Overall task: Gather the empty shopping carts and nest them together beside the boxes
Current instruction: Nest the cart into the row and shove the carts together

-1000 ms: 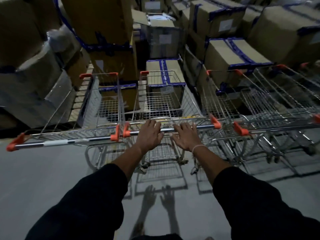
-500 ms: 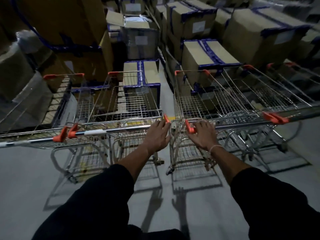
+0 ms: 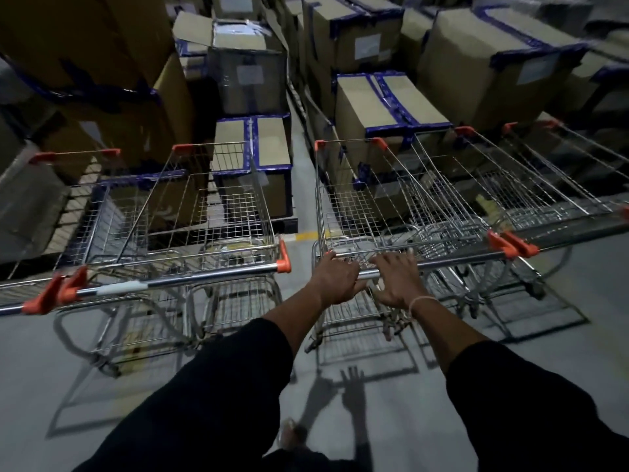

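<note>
- The left hand (image 3: 335, 279) curls its fingers over the shiny metal push bar (image 3: 442, 265) of a silver wire shopping cart with orange plastic corner caps (image 3: 354, 206), near the bar's left end.
- The right hand (image 3: 396, 279), with a thin pale band at its wrist, rests on the same bar just beside the left one; its fingers are spread and bent over the bar, though whether they close round it cannot be told.
- That cart stands right of centre on the grey concrete floor (image 3: 102, 420), its basket facing the tall stacks of brown cardboard boxes sealed with blue tape (image 3: 381, 107).
- More silver wire carts (image 3: 531, 189) stand side by side against its right, their orange handle ends (image 3: 510, 245) touching.
- A second pair of wire carts (image 3: 190, 212) stands to the left, apart from the gripped cart, with a narrow strip of floor between them.
- Both forearms come out of black sleeves (image 3: 221, 386).
</note>
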The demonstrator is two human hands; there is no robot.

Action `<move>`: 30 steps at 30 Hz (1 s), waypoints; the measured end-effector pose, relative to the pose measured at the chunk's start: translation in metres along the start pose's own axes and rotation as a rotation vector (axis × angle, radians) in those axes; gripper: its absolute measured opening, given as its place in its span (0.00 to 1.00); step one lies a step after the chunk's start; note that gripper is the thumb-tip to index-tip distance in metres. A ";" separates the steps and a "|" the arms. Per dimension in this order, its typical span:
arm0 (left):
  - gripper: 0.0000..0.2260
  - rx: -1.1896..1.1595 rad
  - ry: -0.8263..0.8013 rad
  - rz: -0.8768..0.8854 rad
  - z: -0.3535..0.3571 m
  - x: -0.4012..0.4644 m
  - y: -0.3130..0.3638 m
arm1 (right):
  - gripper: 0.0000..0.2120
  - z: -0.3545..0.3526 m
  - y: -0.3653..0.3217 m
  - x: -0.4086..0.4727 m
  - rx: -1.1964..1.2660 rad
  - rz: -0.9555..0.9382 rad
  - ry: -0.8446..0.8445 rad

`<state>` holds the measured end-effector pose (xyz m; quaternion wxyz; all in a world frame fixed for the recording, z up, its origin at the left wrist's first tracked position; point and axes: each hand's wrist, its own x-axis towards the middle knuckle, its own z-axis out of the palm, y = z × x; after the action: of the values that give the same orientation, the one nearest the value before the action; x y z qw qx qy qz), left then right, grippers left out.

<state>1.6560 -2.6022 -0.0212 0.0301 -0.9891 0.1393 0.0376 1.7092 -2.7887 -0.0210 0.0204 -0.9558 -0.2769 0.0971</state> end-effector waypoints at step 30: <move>0.21 0.009 -0.087 -0.247 0.006 -0.005 -0.061 | 0.40 -0.033 0.019 0.077 -0.008 -0.179 -0.103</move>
<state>1.6672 -2.5420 -0.0238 0.0448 -0.9960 0.0150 0.0756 1.7900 -2.7633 -0.0037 0.0107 -0.9210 -0.3624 0.1428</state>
